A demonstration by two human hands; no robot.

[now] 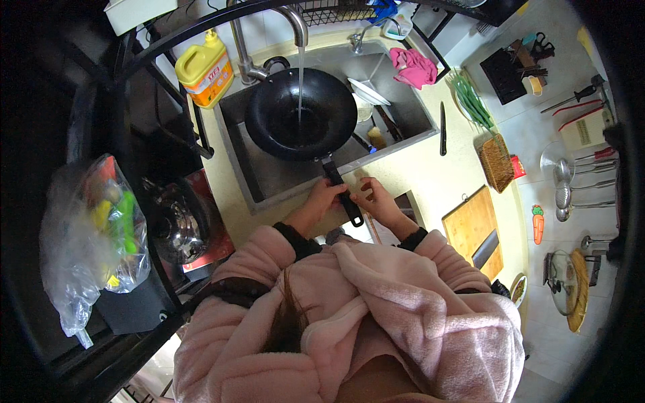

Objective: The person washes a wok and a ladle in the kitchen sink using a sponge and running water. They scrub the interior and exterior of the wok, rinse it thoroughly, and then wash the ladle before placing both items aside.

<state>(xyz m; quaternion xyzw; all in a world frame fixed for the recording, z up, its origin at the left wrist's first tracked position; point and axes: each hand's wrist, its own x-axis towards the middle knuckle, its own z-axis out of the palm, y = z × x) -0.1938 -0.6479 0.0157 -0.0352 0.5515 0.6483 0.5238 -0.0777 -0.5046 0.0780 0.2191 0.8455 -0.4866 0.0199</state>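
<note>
A black wok (282,121) rests over the steel sink (247,181), and water from the tap (301,35) runs into it. Its black handle (336,174) points back towards me over the counter's front edge. My left hand (322,199) grips that handle from the left, the thumb lying along its side. On the other side, my right hand (375,199) is close to the handle with its fingers apart and bent; it holds nothing. The wok hides part of the sink's floor.
A white plate (369,91) and a brush (376,137) lie in the sink's right part. A knife (443,128) lies on the counter, and a cleaver (486,249) on the cutting board (471,219). A yellow detergent jug (204,70) stands left of the tap.
</note>
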